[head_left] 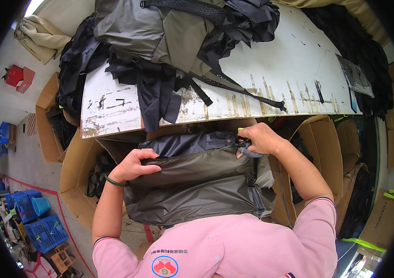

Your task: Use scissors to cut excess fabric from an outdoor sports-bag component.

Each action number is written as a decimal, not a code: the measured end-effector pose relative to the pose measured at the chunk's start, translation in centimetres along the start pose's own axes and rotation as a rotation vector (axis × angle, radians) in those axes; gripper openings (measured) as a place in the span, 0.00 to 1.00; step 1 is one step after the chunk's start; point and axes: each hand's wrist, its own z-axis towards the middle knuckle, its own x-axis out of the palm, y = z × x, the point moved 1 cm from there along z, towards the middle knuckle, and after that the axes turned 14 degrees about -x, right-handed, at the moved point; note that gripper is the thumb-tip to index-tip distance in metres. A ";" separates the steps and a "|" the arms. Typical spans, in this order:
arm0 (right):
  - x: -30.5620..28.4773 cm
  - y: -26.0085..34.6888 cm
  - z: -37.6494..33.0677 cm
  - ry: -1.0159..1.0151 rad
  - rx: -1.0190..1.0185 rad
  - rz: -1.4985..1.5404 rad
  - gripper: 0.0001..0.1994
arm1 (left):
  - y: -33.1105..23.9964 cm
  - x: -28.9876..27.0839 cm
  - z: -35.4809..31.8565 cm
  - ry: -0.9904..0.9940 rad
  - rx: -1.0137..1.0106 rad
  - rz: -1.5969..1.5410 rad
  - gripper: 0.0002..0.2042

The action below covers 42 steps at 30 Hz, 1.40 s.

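An olive-grey fabric bag (197, 185) lies in my lap, below the edge of the white worktable (271, 69). My left hand (134, 167) grips the bag's upper left edge, with a green band on its wrist. Pinched at the bag's top right corner, my right hand (259, 138) holds a small dark part there, likely a zipper pull or buckle. A darker blue-grey panel (187, 142) of the bag shows between my hands.
Piles of black and olive fabric and straps (169, 41) cover the table's left and back. Open cardboard boxes (78, 176) with dark pieces stand under the table at left and right (326, 143). Blue plastic baskets (44, 231) sit on the floor at left.
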 end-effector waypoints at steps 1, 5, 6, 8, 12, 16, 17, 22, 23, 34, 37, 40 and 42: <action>-0.6 0.5 0.4 0.006 0.050 0.046 0.23 | 0.1 -0.1 -0.2 -0.004 0.000 -0.002 0.09; -2.1 2.2 2.0 0.002 0.048 0.046 0.26 | -0.2 -0.1 -0.4 -0.015 -0.027 0.002 0.10; -2.3 2.8 2.6 0.002 0.043 0.047 0.26 | -0.3 -0.1 -0.4 -0.017 -0.050 0.011 0.10; -2.3 4.2 4.1 0.077 -0.006 0.019 0.28 | -0.3 0.0 -0.3 -0.022 -0.035 0.023 0.11; -1.6 6.0 6.8 0.158 -0.049 0.049 0.29 | -0.4 0.5 -0.5 -0.022 -0.016 0.019 0.12; -1.6 7.0 8.4 0.188 -0.079 0.064 0.28 | -0.4 0.6 -0.7 -0.025 -0.014 0.055 0.12; -1.5 7.2 8.7 0.191 -0.085 0.063 0.28 | -0.2 0.7 -0.8 -0.031 -0.013 0.052 0.12; -1.0 7.3 9.3 0.213 -0.104 0.094 0.29 | 0.0 0.8 -1.0 -0.018 0.009 0.009 0.13; -0.8 7.3 9.4 0.216 -0.104 0.094 0.29 | 0.0 0.8 -1.0 -0.018 0.010 0.006 0.13; -0.7 7.4 9.3 0.255 -0.047 0.070 0.30 | -0.5 1.2 -1.3 -0.054 0.041 0.015 0.12; -1.2 7.9 9.4 0.216 -0.085 0.032 0.30 | -0.6 1.2 -1.3 -0.062 0.048 0.027 0.12; -1.4 8.2 9.5 0.167 -0.135 0.071 0.29 | -0.5 1.2 -1.3 -0.053 0.053 0.032 0.12; -1.6 8.5 9.8 0.192 -0.126 0.075 0.29 | -0.5 1.2 -1.3 -0.056 0.058 0.036 0.12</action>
